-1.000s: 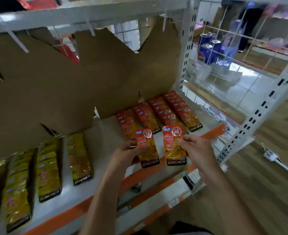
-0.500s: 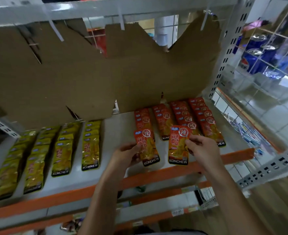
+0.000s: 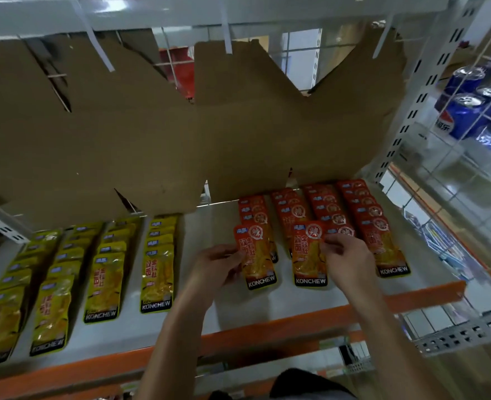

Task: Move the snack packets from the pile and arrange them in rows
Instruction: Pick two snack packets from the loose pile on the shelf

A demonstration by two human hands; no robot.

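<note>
left hand [image 3: 219, 262] pinches an orange packet [image 3: 257, 256] by its left edge | right hand [image 3: 345, 255] pinches a second orange packet [image 3: 309, 256] by its right edge | both at near ends of orange rows [image 3: 354, 215] on shelf [image 3: 238, 310] | yellow rows [image 3: 102, 272] left | cardboard [image 3: 180, 134] far

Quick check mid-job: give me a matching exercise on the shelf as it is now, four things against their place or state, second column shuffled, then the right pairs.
Things
1. red-orange foil snack packet in the left hand
2. red-orange foil snack packet in the right hand
3. yellow foil snack packets
4. blue drink cans

Places or states
A. in rows on the shelf's left part
B. pinched at its right edge
C. behind the wire grid, far right
D. held at its left edge

Pairs: 1-D, 2-B, 3-A, 4-C
</note>
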